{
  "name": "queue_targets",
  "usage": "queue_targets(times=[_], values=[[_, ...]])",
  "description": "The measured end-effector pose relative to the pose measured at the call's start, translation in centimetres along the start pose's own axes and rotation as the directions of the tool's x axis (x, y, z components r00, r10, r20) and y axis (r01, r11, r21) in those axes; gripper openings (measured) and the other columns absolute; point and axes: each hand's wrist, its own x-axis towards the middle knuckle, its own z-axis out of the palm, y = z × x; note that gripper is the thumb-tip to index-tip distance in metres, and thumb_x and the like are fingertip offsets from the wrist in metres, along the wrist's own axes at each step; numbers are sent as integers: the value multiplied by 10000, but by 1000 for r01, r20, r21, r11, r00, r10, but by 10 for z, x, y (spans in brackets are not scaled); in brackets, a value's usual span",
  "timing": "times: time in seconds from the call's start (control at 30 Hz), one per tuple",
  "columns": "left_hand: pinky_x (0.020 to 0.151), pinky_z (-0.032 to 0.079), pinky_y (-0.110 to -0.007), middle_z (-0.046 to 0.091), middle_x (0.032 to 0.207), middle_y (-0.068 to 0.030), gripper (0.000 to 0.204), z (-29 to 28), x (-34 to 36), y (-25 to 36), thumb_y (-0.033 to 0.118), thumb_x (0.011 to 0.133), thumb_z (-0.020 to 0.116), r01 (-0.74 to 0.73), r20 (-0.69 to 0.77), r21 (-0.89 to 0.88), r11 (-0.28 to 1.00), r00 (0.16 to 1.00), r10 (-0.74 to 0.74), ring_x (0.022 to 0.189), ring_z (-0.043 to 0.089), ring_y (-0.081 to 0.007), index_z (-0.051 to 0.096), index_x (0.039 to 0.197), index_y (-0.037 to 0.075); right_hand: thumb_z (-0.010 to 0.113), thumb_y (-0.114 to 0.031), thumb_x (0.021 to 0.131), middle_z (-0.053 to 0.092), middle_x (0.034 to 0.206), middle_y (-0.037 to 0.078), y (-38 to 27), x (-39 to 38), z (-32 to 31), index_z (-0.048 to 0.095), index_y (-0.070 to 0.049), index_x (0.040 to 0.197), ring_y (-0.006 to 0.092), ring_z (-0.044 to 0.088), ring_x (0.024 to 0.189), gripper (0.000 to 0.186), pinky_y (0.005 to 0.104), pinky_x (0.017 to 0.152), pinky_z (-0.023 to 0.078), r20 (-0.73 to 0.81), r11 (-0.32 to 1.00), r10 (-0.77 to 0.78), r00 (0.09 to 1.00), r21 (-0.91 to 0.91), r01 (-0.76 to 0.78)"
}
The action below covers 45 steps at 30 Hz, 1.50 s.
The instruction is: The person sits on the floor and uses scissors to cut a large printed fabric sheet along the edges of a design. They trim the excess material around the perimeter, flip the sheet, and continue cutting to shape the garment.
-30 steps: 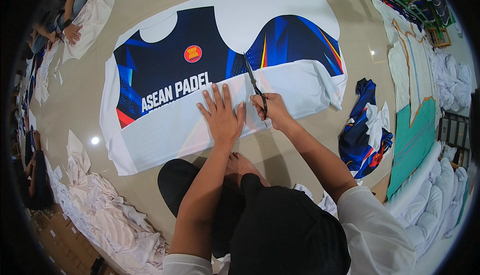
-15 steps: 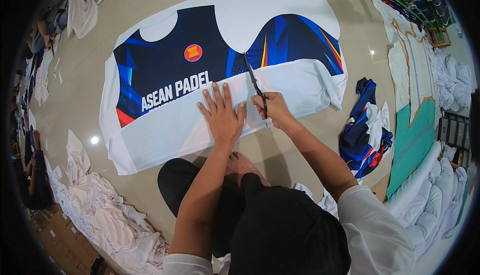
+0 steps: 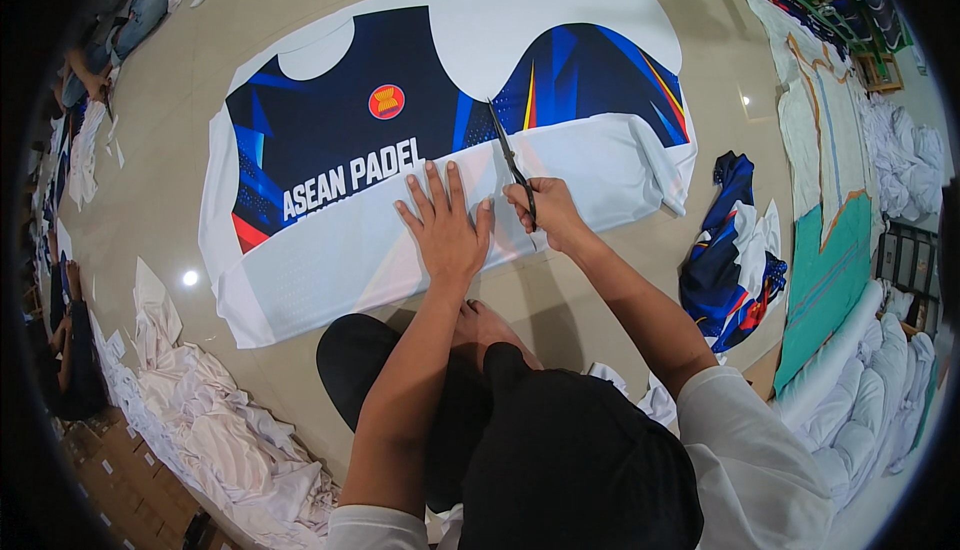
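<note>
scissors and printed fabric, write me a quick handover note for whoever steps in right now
Left hand: flat on the fabric, fingers spread, pinning it to the floor.
Right hand: holds the scissors, blades pointing away into the printed panel beside the dark blue jersey shape.
Done: the cut seems to run from the near white edge up to the blades.
Left: most of the jersey outline looks uncut; white margin all round it.
Nearby: blue scraps to the right, white offcuts to the left.

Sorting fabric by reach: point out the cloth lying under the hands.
The big white sheet printed with a navy jersey panel; left hand presses it flat, unlike the crumpled piles.
</note>
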Motion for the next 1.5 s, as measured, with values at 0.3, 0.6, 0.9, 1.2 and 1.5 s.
queue_targets(times=[0.3,0.6,0.9,1.2,1.5], values=[[1233,50,-735,196,1748,-219,768,0,0,0,505,1058,468,-7,-14,-3,1000,1000,7,1600,108,-510,291,1677,85,815,-283,884,591,652,17,-2,6,-15,671,-29,796,100,527,495,305,276,444,403,67,1000,6,998,-27,-4],[1236,43,-734,205,1745,-218,771,-4,1,0,511,1052,475,2,3,1,1000,1000,-2,1602,105,-506,305,1672,86,813,-293,882,589,618,-12,-61,44,-98,688,-50,777,68,505,460,293,239,453,409,272,897,107,956,-441,25],[1245,28,-724,177,1757,-198,772,-4,2,0,522,1048,473,20,47,-5,1000,999,-20,1614,74,-485,298,1680,115,799,-231,867,571,574,-14,-117,84,-120,700,-36,759,64,519,471,244,234,427,402,380,778,164,910,-618,118],[1225,65,-749,179,1750,-224,781,-5,2,-1,483,1040,515,5,29,-35,999,1000,-4,1603,89,-512,296,1676,87,808,-212,865,583,584,-20,-129,102,-124,665,-61,724,53,540,483,252,223,429,411,456,759,215,864,-634,146],[1224,69,-750,172,1751,-228,779,-5,1,-1,477,1040,519,2,26,-36,999,1000,-1,1602,87,-515,298,1673,80,820,-222,868,588,598,-35,-127,105,-122,666,-92,719,48,526,490,251,219,477,418,441,743,203,875,-651,156]])
